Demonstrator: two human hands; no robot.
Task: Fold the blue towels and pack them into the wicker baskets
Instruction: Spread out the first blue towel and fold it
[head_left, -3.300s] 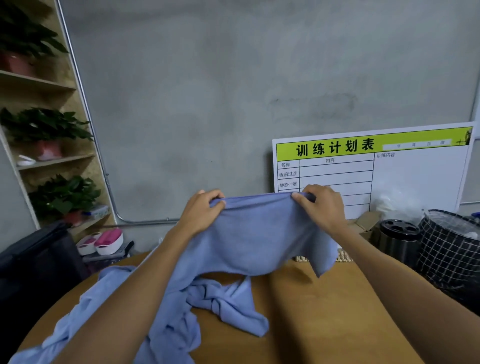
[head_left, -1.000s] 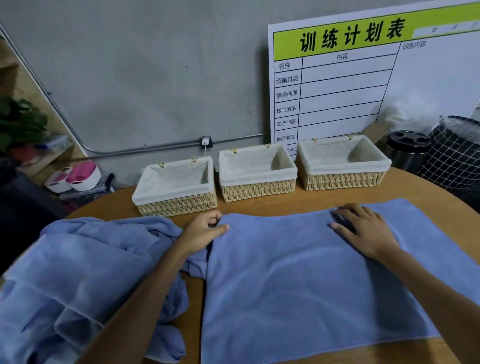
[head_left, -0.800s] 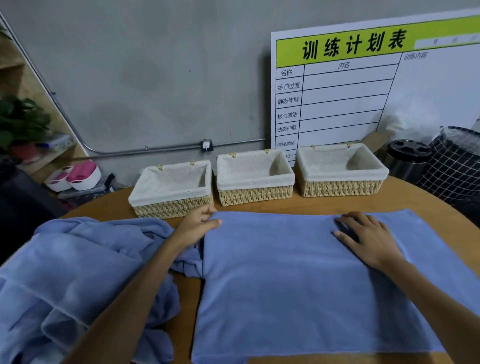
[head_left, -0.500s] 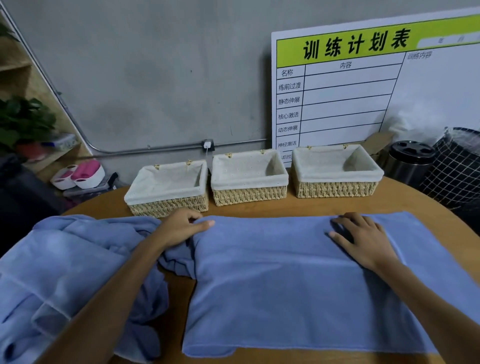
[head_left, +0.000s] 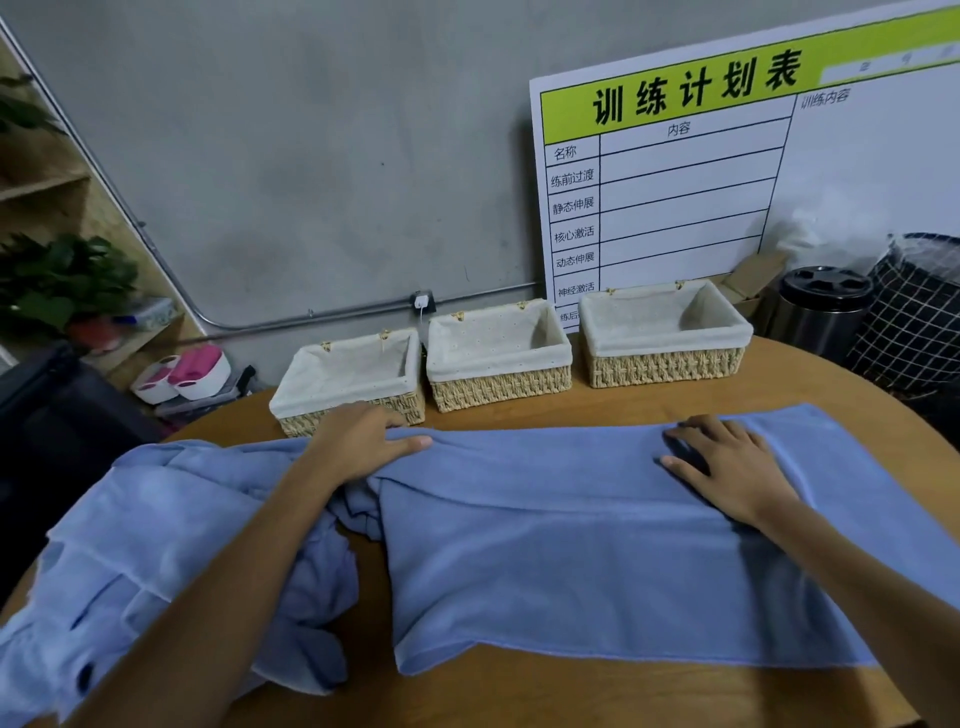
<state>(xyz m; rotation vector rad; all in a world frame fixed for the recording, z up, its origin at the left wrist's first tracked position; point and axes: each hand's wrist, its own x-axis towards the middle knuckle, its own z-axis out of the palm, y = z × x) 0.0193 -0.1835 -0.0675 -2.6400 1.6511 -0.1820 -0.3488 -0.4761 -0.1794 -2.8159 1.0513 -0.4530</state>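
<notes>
A blue towel (head_left: 597, 561) lies spread across the round wooden table (head_left: 571, 691). My left hand (head_left: 358, 441) pinches its far left corner. My right hand (head_left: 737, 467) lies over the far edge further right, fingers arched and curled into the cloth. The cloth between my hands bulges up, with a crease running below it. Several more blue towels (head_left: 156, 545) are heaped at the left under my left forearm. Three lined wicker baskets stand in a row at the back, with nothing in them: left basket (head_left: 408, 410), middle basket (head_left: 498, 389), right basket (head_left: 665, 366).
A planning board (head_left: 675, 182) leans on the grey wall behind the baskets. A steel bin (head_left: 821, 312) and a black checked hamper (head_left: 919, 322) stand beyond the table at the right. A shelf with plants (head_left: 57, 280) and pink-and-white tubs (head_left: 182, 366) are at the left.
The towel held up in the air earlier now lies spread on the table. Over the last second the far edge between my hands has bunched up and a crease has formed.
</notes>
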